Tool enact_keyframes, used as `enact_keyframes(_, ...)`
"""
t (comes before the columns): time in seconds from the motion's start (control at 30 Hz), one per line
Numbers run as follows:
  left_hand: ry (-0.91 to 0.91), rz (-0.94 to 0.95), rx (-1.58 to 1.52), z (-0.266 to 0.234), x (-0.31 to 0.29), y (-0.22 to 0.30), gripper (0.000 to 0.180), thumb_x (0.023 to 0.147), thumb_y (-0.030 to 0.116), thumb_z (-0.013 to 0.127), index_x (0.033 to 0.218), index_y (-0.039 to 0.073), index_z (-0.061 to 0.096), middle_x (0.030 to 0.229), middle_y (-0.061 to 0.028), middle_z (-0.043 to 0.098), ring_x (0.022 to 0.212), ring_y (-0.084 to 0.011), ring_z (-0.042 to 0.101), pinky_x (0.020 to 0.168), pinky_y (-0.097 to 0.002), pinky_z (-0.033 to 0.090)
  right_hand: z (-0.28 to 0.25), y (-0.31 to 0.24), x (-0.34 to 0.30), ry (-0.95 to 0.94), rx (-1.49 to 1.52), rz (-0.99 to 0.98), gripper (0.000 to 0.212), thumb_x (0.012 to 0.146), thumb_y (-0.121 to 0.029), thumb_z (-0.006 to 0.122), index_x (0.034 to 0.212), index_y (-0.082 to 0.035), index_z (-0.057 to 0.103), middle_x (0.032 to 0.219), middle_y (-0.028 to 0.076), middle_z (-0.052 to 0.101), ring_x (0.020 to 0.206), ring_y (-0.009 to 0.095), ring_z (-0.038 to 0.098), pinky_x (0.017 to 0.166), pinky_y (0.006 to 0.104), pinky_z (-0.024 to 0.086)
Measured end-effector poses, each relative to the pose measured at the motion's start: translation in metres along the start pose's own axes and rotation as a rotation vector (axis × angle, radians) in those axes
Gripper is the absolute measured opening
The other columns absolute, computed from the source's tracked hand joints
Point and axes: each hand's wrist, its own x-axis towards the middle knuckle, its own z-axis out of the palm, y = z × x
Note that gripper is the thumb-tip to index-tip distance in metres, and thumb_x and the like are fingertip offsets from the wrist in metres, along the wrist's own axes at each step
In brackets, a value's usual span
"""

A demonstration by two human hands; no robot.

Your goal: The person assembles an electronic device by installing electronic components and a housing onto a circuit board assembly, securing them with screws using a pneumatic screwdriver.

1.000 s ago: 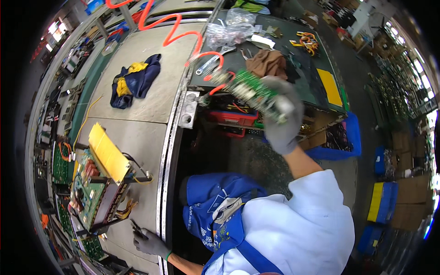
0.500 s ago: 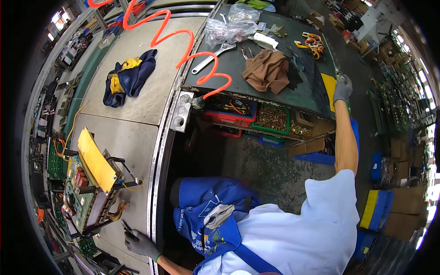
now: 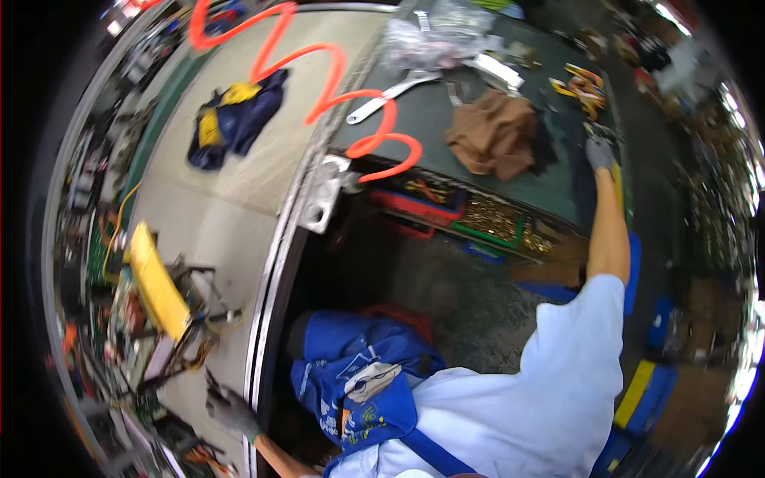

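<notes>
My left hand (image 3: 232, 412), in a grey glove, is closed around a slim dark tool (image 3: 213, 382) whose kind I cannot tell. It is over the metal bench beside an open circuit-board assembly (image 3: 135, 315) with a yellow sheet (image 3: 158, 280) on top. My right arm stretches out to the far edge of the green table. The gloved right hand (image 3: 599, 151) there looks closed on a small metallic thing, blurred by motion. Just beyond it lies an orange and yellow bundle (image 3: 588, 88). A yellow sheet (image 3: 617, 191) is partly hidden behind my wrist.
A brown cloth (image 3: 496, 134), an adjustable wrench (image 3: 390, 95) and clear plastic bags (image 3: 437, 36) lie on the green table (image 3: 550, 195). An orange coiled hose (image 3: 335, 64) hangs across. Bins of brass parts (image 3: 490, 219) sit beneath. A navy and yellow cloth (image 3: 239, 119) rests on the bench.
The whole view has shifted and blurred. My right hand has moved farther along the table edge, from beside the yellow sheet toward the orange bundle. My left hand keeps its dark tool.
</notes>
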Motion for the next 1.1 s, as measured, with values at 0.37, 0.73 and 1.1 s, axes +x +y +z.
enact_keyframes(0.37, 0.103, 0.045, -0.059, 0.001, 0.0, 0.011, 0.041, 0.088, 0.025, 0.063, 0.119, 0.0, 0.062, 0.108, -0.0222, 0.06, 0.101, -0.0404, 0.054, 0.088, -0.05, 0.044, -0.175, -0.235, -0.282, 0.261, 1.249, -0.519, 0.03, 0.102, -0.013, 0.049, 0.122, 0.007, 0.06, 0.118, 0.014, 0.065, 0.109, 0.023, 0.064, 0.097, 0.0343, 0.053)
enact_keyframes(0.73, 0.105, -0.032, -0.151, 0.002, 0.001, 0.007, 0.043, 0.087, 0.027, 0.065, 0.122, 0.001, 0.064, 0.112, -0.0196, 0.061, 0.105, -0.0379, 0.054, 0.091, -0.0477, 0.045, -0.238, -0.504, -0.528, -1.04, 1.191, -1.03, 0.045, 0.09, -0.043, 0.067, 0.082, 0.001, 0.067, 0.069, 0.013, 0.065, 0.065, 0.017, 0.064, 0.062, 0.0316, 0.049)
enact_keyframes(1.1, 0.116, -0.064, -0.2, -0.002, -0.002, 0.004, 0.042, 0.085, 0.025, 0.067, 0.12, 0.002, 0.064, 0.111, -0.0182, 0.062, 0.104, -0.0369, 0.055, 0.091, -0.0473, 0.045, -0.252, -0.544, -0.532, -0.818, 0.845, -1.181, 0.041, 0.085, -0.044, 0.068, 0.084, -0.003, 0.073, 0.075, 0.019, 0.069, 0.075, 0.033, 0.069, 0.071, 0.0408, 0.053)
